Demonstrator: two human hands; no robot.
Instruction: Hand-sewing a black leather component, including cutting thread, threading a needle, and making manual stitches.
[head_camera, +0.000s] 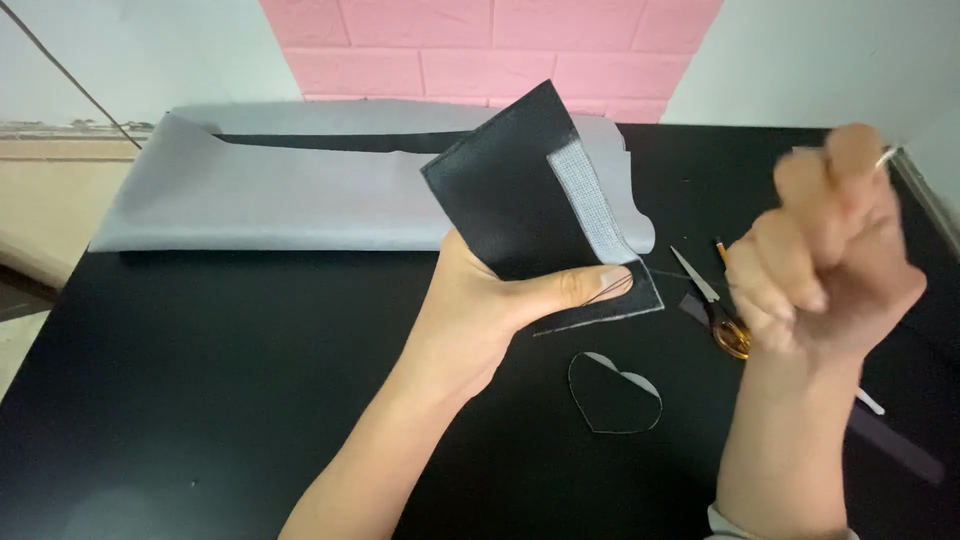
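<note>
While left hand (480, 310) grips black fabric (510, 195), right hand (830, 250) fisted (blurred), black table (200, 380), pink wall (480, 50)

1. No packages, labels, signs or screens appear anywhere in this view.
2. Nothing on the dark table or the wall behind it carries any print or display.

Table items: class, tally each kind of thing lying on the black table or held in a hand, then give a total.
Black fabric pieces: 2, the folded piece with a grey strip held by the left hand and the heart-shaped cutout
Grey fabric sheet: 1
Scissors: 1
Total: 4
</note>
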